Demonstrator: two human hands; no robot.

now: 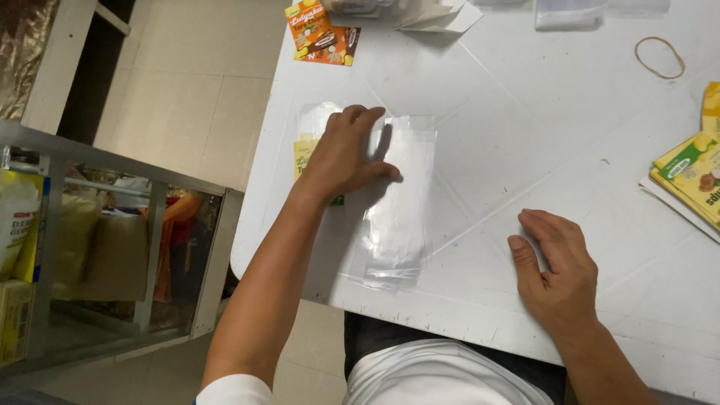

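My left hand (346,154) lies flat on a stack of clear plastic bags (397,202) on the white table (525,112), fingers spread across the upper left part of the bags. A yellow and green packet (302,154) shows partly under the plastic and under that hand. My right hand (556,262) rests palm down on the bare table to the right of the bags, fingers together, holding nothing.
Orange snack packets (322,34) lie at the table's far left edge. A rubber band (660,58) lies at the far right. Yellow-green packets (694,176) are stacked at the right edge. A metal shelf (82,225) with goods stands left of the table.
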